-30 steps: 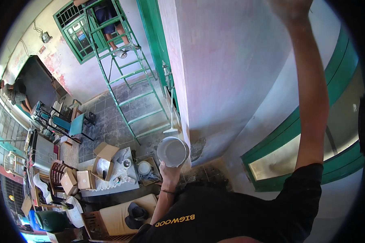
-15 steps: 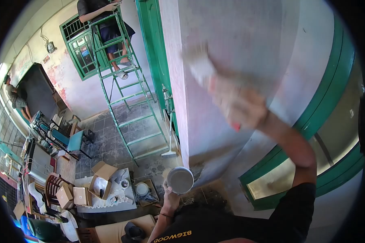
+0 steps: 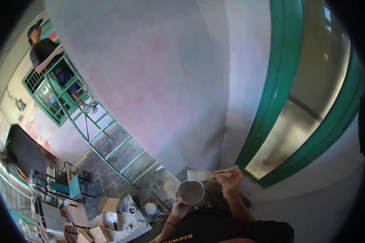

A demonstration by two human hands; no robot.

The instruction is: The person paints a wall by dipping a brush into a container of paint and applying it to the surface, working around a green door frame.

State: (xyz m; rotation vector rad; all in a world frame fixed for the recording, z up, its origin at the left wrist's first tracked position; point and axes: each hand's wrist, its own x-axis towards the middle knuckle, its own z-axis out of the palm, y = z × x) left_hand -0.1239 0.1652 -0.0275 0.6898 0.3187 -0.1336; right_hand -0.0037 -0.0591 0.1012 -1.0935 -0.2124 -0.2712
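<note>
My right hand (image 3: 230,183) is closed around the handle of a wide paintbrush (image 3: 200,175), whose pale bristles point left over the far rim of a paint pot (image 3: 191,192). Greyish paint shows inside the pot. My left hand (image 3: 180,207) grips the pot at its left side, holding it in front of my chest. Beyond both hands rises a wall (image 3: 170,89) with patchy white over faded pink.
A person (image 3: 48,54) is up on a green ladder (image 3: 105,156) at the left; another person (image 3: 8,160) stands at far left. A green-framed window (image 3: 288,133) is on my right. A low table (image 3: 140,231) with an open cardboard box (image 3: 109,204) stands lower left.
My right hand has come down from the wall, bringing the paintbrush to the pot. The view has turned right, so the ladder and room now sit further left.
</note>
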